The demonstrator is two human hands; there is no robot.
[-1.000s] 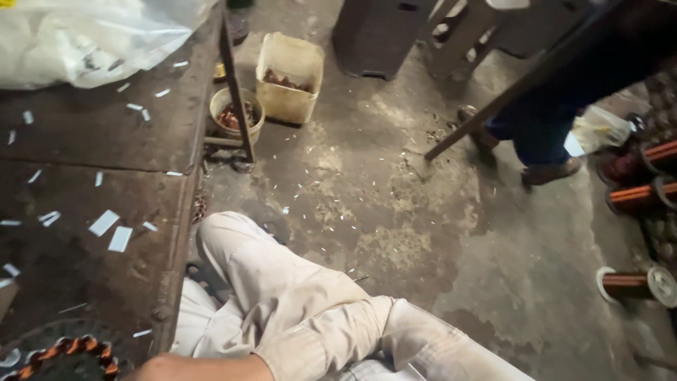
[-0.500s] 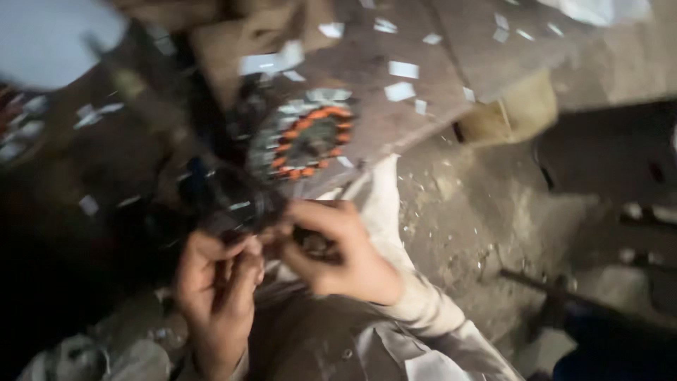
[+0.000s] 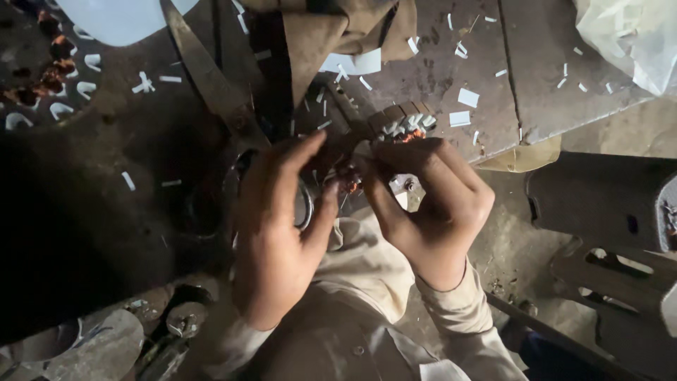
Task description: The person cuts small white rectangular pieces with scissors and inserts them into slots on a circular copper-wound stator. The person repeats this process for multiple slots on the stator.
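I see one package: a crumpled, translucent white plastic bag [image 3: 635, 39] lying at the far right corner of the metal workbench [image 3: 536, 106]. I see no labels, signs or screens.

Metal workbench [image 3: 493, 106] (white paper scraps [image 3: 467, 97])

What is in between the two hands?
In the head view, between the left hand and the right hand sits a small part with copper-coloured wire, pinched by fingertips of both hands; below it, a beige trouser leg.
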